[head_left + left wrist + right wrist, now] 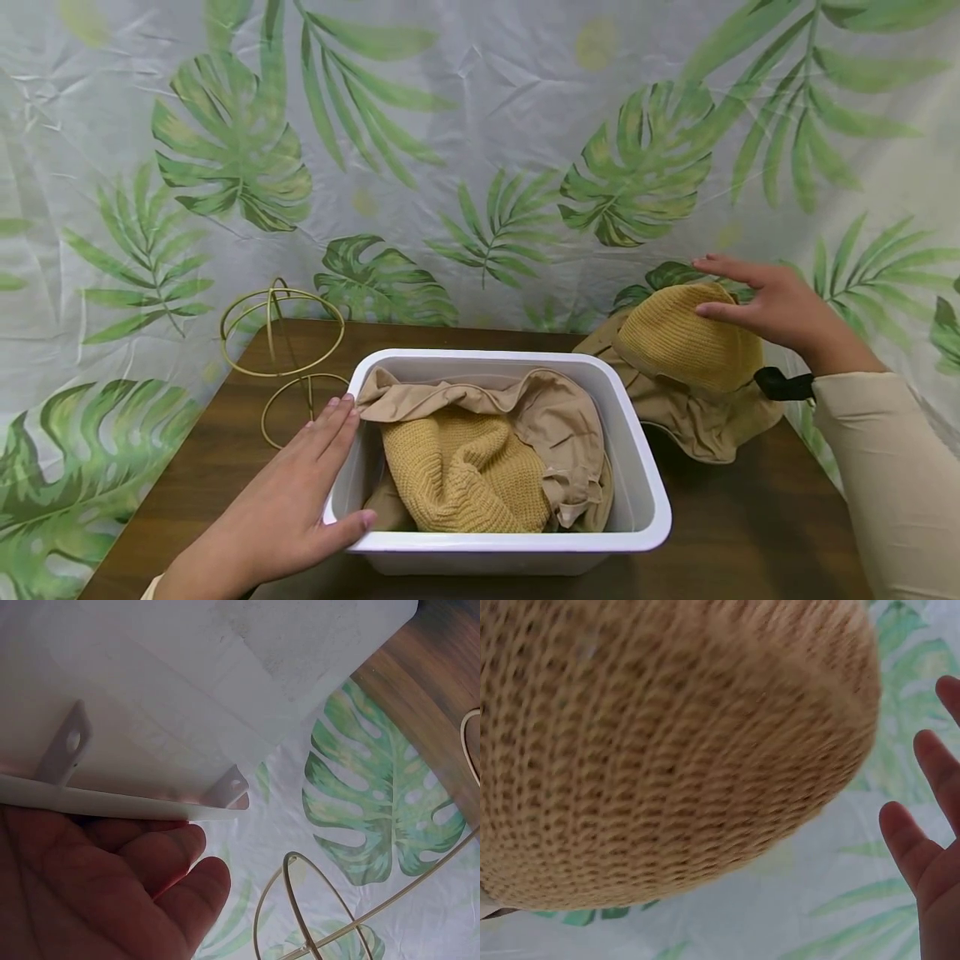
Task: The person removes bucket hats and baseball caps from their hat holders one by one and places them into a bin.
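My left hand lies with straight fingers along the left rim of a white plastic tub. In the left wrist view its fingertips show beneath the tub's rim. Inside the tub is a crumpled yellow knit hat with a wide tan cloth brim. My right hand, fingers spread, hovers at the crown of a second yellow knit hat. A gap shows between its fingers and this hat's knit in the right wrist view. The second hat's tan brim spreads over the table.
A gold wire stand with rings is behind the tub on the left. All of it stands on a dark wooden table. A leaf-printed cloth hangs behind. A black strap is at my right wrist.
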Demonstrator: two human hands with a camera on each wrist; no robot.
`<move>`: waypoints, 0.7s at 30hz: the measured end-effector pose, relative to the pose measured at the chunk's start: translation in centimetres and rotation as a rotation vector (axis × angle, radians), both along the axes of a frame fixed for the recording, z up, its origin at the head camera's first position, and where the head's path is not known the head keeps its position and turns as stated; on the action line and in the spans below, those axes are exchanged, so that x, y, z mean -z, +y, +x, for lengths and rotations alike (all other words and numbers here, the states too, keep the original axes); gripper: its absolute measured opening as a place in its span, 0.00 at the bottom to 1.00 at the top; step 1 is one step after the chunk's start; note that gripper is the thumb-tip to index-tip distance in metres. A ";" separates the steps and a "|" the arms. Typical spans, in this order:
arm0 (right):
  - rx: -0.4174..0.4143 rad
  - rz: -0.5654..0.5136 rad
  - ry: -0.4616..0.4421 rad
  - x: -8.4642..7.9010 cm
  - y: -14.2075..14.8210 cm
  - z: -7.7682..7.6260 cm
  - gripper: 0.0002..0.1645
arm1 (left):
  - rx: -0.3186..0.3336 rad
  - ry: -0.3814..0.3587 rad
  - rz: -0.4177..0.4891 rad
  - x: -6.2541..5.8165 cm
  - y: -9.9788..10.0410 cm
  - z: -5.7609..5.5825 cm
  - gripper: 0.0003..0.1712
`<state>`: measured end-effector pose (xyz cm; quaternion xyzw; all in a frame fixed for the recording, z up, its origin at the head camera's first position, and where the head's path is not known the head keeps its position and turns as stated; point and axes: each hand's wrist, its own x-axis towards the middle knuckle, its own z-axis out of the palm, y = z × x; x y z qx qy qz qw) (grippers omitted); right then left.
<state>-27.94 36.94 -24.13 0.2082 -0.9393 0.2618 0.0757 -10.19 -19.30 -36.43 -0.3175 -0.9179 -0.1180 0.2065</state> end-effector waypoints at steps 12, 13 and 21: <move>0.044 -0.095 -0.098 2.3 2.4 -2.2 0.38 | 0.005 0.027 0.002 -0.1 0.1 0.0 0.55; 0.042 -0.100 -0.106 2.4 2.5 -2.3 0.38 | 0.006 0.028 0.003 -0.1 0.1 0.0 0.55; 0.074 -0.107 -0.184 3.1 3.1 -2.9 0.40 | 0.002 0.016 0.005 -0.1 0.1 0.1 0.55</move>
